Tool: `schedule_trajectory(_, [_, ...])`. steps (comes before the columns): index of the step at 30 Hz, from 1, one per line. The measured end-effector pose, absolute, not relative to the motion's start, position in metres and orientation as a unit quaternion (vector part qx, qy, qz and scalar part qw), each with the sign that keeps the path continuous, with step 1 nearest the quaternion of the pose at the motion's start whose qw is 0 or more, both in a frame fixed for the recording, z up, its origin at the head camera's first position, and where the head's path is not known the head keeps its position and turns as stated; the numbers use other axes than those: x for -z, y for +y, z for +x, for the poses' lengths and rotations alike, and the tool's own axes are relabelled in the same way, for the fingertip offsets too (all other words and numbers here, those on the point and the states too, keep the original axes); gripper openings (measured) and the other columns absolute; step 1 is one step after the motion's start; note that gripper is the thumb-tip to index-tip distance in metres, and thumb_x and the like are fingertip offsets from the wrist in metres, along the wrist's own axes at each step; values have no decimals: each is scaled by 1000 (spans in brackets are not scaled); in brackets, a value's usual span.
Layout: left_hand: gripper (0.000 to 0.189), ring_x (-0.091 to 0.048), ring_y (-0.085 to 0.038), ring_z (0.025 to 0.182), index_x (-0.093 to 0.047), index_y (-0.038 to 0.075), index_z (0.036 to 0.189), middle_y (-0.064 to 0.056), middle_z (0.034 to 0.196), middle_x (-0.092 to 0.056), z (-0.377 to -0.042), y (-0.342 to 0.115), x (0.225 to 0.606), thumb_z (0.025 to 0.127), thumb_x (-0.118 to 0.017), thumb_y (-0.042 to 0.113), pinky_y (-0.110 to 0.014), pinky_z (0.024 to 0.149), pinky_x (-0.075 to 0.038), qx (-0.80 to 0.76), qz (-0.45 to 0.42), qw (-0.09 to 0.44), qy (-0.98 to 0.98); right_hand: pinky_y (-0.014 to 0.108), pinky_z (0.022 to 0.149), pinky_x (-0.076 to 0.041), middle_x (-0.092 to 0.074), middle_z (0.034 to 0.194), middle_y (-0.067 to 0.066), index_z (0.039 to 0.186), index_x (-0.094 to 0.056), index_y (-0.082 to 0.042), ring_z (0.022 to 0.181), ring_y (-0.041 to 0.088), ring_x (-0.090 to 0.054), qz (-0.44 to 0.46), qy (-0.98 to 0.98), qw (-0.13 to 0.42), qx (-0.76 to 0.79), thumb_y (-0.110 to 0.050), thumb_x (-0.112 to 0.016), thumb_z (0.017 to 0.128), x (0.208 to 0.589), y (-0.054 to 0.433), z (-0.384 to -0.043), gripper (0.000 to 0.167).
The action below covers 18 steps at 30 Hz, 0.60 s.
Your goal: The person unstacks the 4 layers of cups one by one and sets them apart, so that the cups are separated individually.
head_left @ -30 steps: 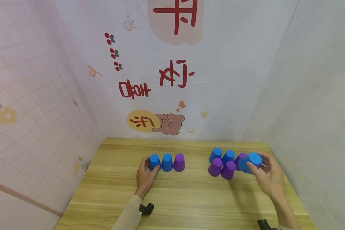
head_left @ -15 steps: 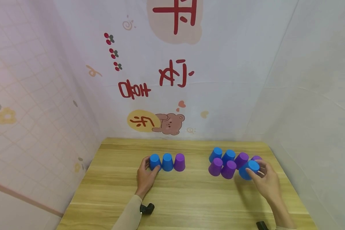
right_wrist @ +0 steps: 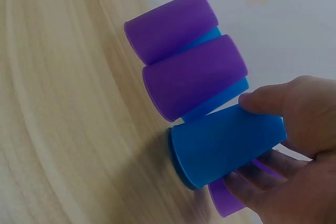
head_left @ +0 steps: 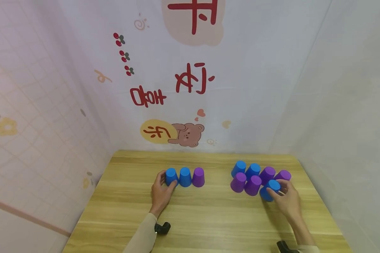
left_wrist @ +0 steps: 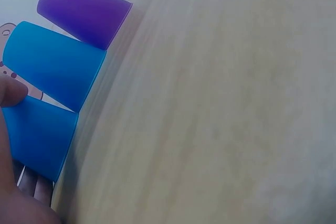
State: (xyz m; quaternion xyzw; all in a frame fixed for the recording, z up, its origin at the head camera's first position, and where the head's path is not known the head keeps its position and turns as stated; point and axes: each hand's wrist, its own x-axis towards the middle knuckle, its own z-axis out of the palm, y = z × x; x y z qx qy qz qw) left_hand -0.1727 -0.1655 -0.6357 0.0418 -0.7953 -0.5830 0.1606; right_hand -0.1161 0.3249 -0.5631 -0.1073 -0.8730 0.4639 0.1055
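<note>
At the left of the head view, my left hand (head_left: 160,196) holds the leftmost upside-down blue cup (head_left: 171,176), thumb on its near side. A second blue cup (head_left: 185,177) and a purple cup (head_left: 198,177) continue that row. On the right, my right hand (head_left: 289,202) grips another blue cup (right_wrist: 226,142) between thumb and fingers, mouth down and slightly tilted; its rim looks just off the table. Beside it stand two front purple cups (head_left: 238,182). Behind are two blue cups (head_left: 253,171) and two more purple cups (head_left: 267,175), the rightmost partly hidden by my fingers.
All the cups are on a wood-grain table (head_left: 209,218). A white printed cloth (head_left: 256,88) hangs behind the table's far edge, and similar cloth closes in both sides. Table surface separates the left row from the right group.
My right hand has brought the blue cup down and left, toward the front row beside the purple cups. The rightmost back purple cup has come into view. My left hand keeps its hold.
</note>
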Motion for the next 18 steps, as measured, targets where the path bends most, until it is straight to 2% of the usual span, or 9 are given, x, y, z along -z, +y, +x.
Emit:
schedule_trajectory(7, [61,-69,-38,142,-64,10,151,-17,149,-73,-173,-165,634,96,-89,15,-59,126,-55,585,45,161,-794,-7,83,-48,-62,149,45,148,-54,10,140,64,-63,-114,-871,98,-468,-14,-87,100,569,323,-118,63])
schedule_trajectory(18, [62,-69,-38,144,-63,9,152,-17,150,-72,-172,-165,633,96,-89,15,-59,127,-55,585,48,155,-795,-6,85,-50,-64,147,43,148,-56,9,138,61,-65,-122,-869,115,-466,-15,-87,100,573,321,-119,62])
